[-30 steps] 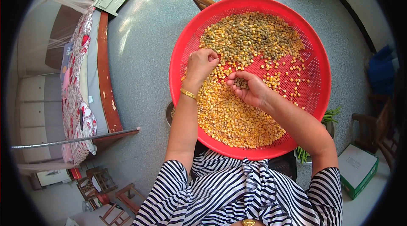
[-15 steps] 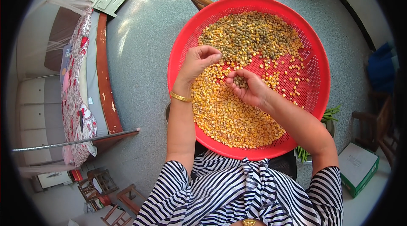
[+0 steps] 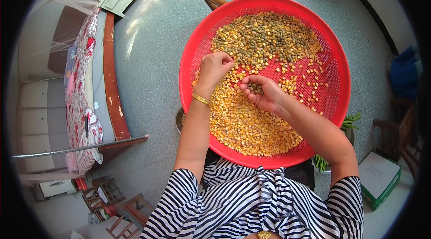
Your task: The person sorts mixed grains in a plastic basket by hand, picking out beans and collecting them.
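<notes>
A round red perforated tray (image 3: pixel 333 97) lies in front of me, spread with grain. Yellow corn kernels (image 3: pixel 251 133) cover its near part. Across its far part, greenish-brown beans (image 3: pixel 262 41) are mixed with more corn. My right hand (image 3: pixel 272 97) is cupped above the middle of the tray, its fingers curled around a small heap of the same beans (image 3: pixel 255 87). Just left of it and a little farther away, my left hand (image 3: pixel 214 67) hovers over the grain at the edge of the bean mix. Its fingertips are pinched together; anything between them is hidden.
A metal bowl (image 3: pixel 180 120) shows partly beneath the tray's left rim. Green pods or stalks (image 3: pixel 350 121) stick out at its right. A green box (image 3: pixel 380 178) sits on the floor at the lower right. A bed (image 3: pixel 96 82) stands to the left, with small wooden chairs (image 3: pixel 105 194) below it.
My left hand has shifted slightly nearer to me, and its fingers have curled in more, while its forearm has swung right. My right hand stays in place, still cupping beans.
</notes>
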### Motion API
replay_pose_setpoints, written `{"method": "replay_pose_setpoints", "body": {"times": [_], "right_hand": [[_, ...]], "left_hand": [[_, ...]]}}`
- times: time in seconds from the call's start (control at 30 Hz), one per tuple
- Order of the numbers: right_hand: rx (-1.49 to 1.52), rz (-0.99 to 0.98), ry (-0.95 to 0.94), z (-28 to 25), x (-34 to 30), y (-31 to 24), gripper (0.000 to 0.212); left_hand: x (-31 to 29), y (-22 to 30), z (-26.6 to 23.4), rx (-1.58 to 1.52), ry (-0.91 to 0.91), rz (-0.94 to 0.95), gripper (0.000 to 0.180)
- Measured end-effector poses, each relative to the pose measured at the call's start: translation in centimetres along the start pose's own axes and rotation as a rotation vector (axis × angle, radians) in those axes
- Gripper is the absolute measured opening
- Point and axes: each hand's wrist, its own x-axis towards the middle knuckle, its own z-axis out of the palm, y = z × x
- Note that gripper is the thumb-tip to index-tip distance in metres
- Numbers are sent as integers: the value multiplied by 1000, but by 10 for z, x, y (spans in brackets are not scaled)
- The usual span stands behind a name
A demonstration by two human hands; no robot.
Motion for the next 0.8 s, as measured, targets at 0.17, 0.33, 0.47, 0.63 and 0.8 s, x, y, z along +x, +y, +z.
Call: {"method": "replay_pose_setpoints", "body": {"times": [0.17, 0.33, 0.47, 0.63, 0.8], "right_hand": [[-1, -6, -26, -1, 0, 0, 19], [-28, -1, -12, 2, -3, -1, 21], [13, -18, -10, -1, -2, -2, 22], [85, -4, 0, 3, -3, -2, 21], [56, 3, 9, 1, -1, -1, 21]], "left_hand": [[0, 3, 2, 90, 5, 40, 13], [2, 1, -12, -249, -39, -107, 10], [-5, 16, -27, -837, -297, -123, 10], [1, 11, -17, -413, -171, -44, 14], [1, 14, -9, -212, -35, -48, 12]]}}
